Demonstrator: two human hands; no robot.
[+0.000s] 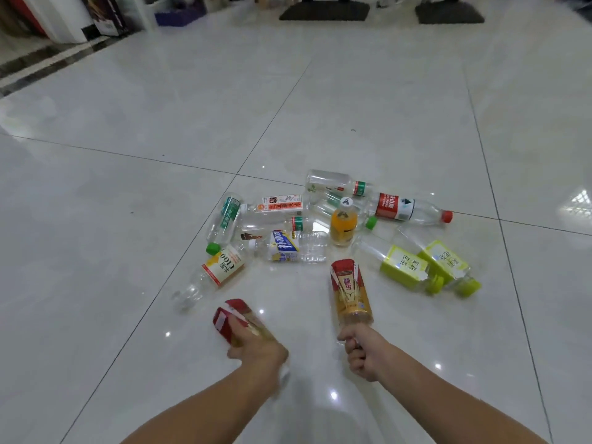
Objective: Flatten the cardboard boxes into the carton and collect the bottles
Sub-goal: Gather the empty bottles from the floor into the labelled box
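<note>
Several empty plastic bottles lie in a loose pile on the white tiled floor (288, 107). My left hand (259, 350) grips a red-and-gold labelled bottle (232, 318) around its body. My right hand (362, 350) holds a second red-and-gold bottle (350, 291) by its neck, base pointing away. Ahead lie a C100 bottle (221, 267), a blue-labelled clear bottle (288, 246), an orange drink bottle (343, 224), a red-capped water bottle (407, 208) and two lime-green tea bottles (426, 264). No cardboard box or carton is in view.
Two dark mats (323, 11) lie at the far edge under furniture legs. A purple object (179, 16) and white furniture (64, 17) stand at the far left, beside a dark floor border. Open tile stretches left and right of the pile.
</note>
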